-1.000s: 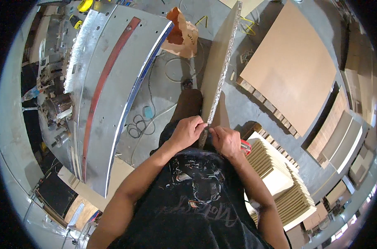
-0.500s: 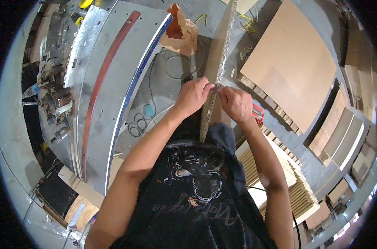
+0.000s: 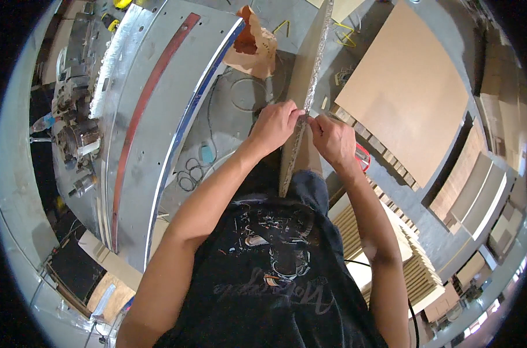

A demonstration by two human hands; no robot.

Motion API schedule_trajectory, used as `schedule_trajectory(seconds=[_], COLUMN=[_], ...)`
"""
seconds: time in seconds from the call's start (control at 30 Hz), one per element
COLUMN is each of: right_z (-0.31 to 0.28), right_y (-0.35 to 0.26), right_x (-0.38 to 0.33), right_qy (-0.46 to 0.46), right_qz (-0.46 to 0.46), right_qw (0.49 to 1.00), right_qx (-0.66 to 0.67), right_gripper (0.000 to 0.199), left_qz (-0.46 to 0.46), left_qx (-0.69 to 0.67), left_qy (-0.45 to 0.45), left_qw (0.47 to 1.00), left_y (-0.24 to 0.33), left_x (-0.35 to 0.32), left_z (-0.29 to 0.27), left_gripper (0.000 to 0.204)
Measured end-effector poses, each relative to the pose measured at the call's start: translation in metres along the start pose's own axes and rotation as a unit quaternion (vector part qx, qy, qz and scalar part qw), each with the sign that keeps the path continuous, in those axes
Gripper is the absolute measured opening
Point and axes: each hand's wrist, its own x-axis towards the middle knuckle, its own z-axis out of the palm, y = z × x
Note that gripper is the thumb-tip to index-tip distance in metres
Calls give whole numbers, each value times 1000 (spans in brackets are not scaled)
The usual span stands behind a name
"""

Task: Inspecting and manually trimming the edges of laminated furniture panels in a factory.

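A chipboard panel (image 3: 304, 69) stands on its side in front of me, its rough speckled edge turned up. My left hand (image 3: 275, 126) is closed in a pinch at the left of that edge, fingertips against it. Opposite, my right hand (image 3: 334, 139) is also closed, thumb and fingers pressed together at the edge's right side. The two hands almost meet across the edge. Whatever thin thing they may pinch is too small to make out. A red-rimmed object (image 3: 363, 158) shows just behind my right wrist, partly hidden by it.
At left runs a grey machine table (image 3: 165, 110) with a red strip and blue-white edge. Beyond it lies a torn brown paper bag (image 3: 260, 58). A large brown board (image 3: 408, 87) rests on a stack at right, and cream slatted pieces (image 3: 417, 269) are stacked nearer. Cables (image 3: 191, 176) coil on the floor.
Both hands have shifted slightly farther from me along the panel's edge. They stay closed, and the panel stands as before.
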Motion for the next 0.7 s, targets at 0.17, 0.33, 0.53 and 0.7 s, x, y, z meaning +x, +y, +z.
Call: schedule_trajectory(seconds=[0.17, 0.33, 0.53, 0.7], right_z=[-2, -6, -1, 2], right_y=[-7, -14, -14, -14], right_x=[-8, -10, -16, -17], right_qy=[2, 14, 34, 15], right_qz=[6, 29, 35, 48], right_qw=[1000, 999, 999, 998], right_qx=[8, 9, 23, 25], right_gripper=[22, 31, 32, 29], left_qz=[-13, -13, -14, -23], left_qx=[10, -23, -34, -29], left_qy=[-15, -11, -23, -56], left_qw=[1000, 1000, 999, 998], left_y=[4, 4, 2, -1], left_x=[-10, -11, -9, -4], left_z=[1, 3, 5, -2], left_gripper=[21, 21, 21, 21])
